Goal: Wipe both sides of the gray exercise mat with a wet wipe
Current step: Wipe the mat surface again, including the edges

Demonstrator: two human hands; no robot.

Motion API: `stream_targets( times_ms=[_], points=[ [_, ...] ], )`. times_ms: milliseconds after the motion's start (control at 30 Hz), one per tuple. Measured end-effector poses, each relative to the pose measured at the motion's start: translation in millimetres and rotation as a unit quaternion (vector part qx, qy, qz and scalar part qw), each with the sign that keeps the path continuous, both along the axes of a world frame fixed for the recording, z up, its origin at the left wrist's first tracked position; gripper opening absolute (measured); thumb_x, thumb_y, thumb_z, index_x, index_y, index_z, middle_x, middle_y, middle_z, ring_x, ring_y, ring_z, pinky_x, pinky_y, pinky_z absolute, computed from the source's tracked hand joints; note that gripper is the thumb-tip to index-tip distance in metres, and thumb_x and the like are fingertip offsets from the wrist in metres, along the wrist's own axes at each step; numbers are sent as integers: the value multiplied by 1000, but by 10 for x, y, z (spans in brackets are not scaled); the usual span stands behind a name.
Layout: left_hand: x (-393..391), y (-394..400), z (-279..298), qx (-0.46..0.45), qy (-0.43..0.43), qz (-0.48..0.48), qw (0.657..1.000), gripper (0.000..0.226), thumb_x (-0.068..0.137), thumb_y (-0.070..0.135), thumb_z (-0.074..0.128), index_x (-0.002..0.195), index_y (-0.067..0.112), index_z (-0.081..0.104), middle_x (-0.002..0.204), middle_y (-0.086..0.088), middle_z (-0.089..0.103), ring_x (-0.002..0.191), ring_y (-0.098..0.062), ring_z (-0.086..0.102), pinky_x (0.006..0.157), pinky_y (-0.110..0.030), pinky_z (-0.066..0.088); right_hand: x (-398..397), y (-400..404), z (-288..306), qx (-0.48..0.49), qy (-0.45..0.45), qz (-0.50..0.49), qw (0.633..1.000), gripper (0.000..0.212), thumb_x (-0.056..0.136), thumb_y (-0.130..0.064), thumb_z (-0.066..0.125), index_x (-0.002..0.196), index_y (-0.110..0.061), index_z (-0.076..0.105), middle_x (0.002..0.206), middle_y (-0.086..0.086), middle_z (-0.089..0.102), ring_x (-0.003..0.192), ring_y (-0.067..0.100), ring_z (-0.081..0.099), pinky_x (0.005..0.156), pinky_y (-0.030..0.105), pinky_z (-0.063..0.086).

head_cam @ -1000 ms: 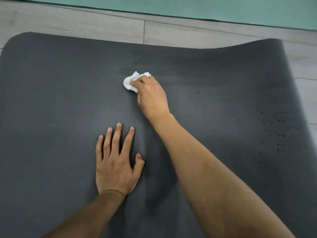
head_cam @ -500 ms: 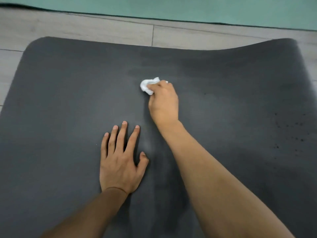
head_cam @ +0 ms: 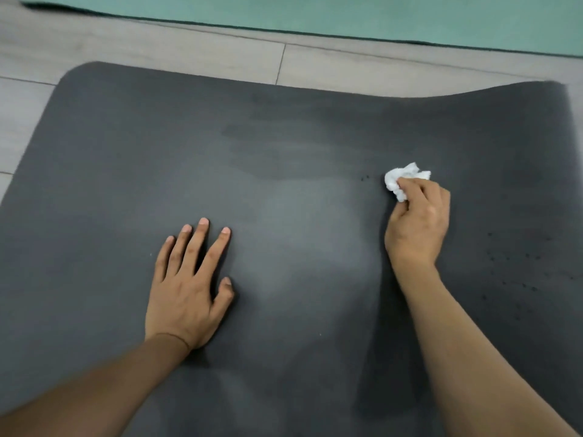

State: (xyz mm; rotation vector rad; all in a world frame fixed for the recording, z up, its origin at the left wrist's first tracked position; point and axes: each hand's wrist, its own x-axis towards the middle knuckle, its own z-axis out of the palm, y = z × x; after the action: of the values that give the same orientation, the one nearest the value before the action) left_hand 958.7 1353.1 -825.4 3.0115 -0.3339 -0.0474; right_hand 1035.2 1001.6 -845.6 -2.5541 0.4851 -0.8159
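Observation:
The gray exercise mat (head_cam: 110,171) lies flat on the floor and fills most of the view. A darker damp streak crosses its far middle. My right hand (head_cam: 418,225) grips a crumpled white wet wipe (head_cam: 402,179) and holds it against the mat, right of centre. My left hand (head_cam: 189,279) rests flat on the mat with its fingers spread, at the lower left of centre. Small dark specks dot the mat to the right of my right hand.
Pale wood-look floor (head_cam: 189,52) runs beyond the mat's far edge and along its left side. A teal mat (head_cam: 347,14) lies across the top of the view. The gray mat's far right corner curves up slightly.
My right hand has swept the wipe to the right across the mat, leaving a damp streak behind it. My left hand has stayed pressed flat in place.

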Motion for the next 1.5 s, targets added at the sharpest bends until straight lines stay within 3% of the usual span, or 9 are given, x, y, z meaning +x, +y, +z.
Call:
stream_targets(
  times_ms=[500,600,700,833,1067,1133,1333,1400,1500],
  points=[
    [20,30,-24,10,11,-5,1000,74,92,45,35,162,24,24,169,-10,20,156,-33,16,126,-53,12,248,417,121,-84,116,-67,987,34,81,-4,45,101,-13,70,94,17,62,83,37,54,75,42,37],
    [9,37,-44,1,7,-4,1000,74,90,45,36,161,24,28,168,-11,22,155,-34,18,126,-53,13,325,1569,239,-46,60,78,994,31,70,-11,44,82,-16,72,79,12,61,71,34,56,60,36,38],
    [9,54,-57,-7,3,-12,1000,72,90,44,37,157,19,36,168,-12,24,155,-34,19,125,-55,15,354,2380,231,-79,65,221,970,35,71,-13,41,81,-19,74,82,5,64,80,29,60,64,33,32],
    [24,45,-32,-8,4,-5,1000,74,90,45,36,160,23,30,167,-12,24,155,-34,19,125,-54,14,310,1717,231,-166,90,250,950,26,76,-16,53,88,-23,75,81,2,65,74,28,60,59,31,36],
    [22,31,-41,-12,6,0,1000,74,90,45,35,160,23,30,168,-12,23,155,-35,18,126,-55,12,-160,311,439,-64,246,-112,961,32,79,1,41,90,-10,70,90,16,59,80,36,54,61,34,29],
    [14,23,-38,-10,9,-1,1000,74,90,45,35,160,23,29,168,-12,22,155,-34,17,126,-54,12,-50,799,408,-33,213,-89,972,28,83,-5,43,90,-12,70,92,13,62,80,33,59,61,31,28],
    [19,35,-24,-17,14,-3,1000,74,89,45,37,160,21,31,168,-13,22,155,-33,17,125,-55,13,-13,2221,330,12,130,264,956,33,71,-4,54,92,-13,77,93,7,72,78,31,61,68,36,48],
    [20,40,-14,-27,16,-1,1000,74,89,45,38,160,23,31,168,-12,22,155,-33,17,126,-54,11,-48,1822,274,-46,95,250,963,29,74,-7,54,92,-14,76,92,5,72,76,31,63,65,35,49],
    [30,36,-19,-48,14,2,999,74,89,45,39,159,23,33,168,-11,23,155,-34,17,126,-53,10,-279,802,148,-105,81,57,990,24,76,-10,56,89,-15,75,89,4,72,73,33,62,65,36,42]
  ],
)
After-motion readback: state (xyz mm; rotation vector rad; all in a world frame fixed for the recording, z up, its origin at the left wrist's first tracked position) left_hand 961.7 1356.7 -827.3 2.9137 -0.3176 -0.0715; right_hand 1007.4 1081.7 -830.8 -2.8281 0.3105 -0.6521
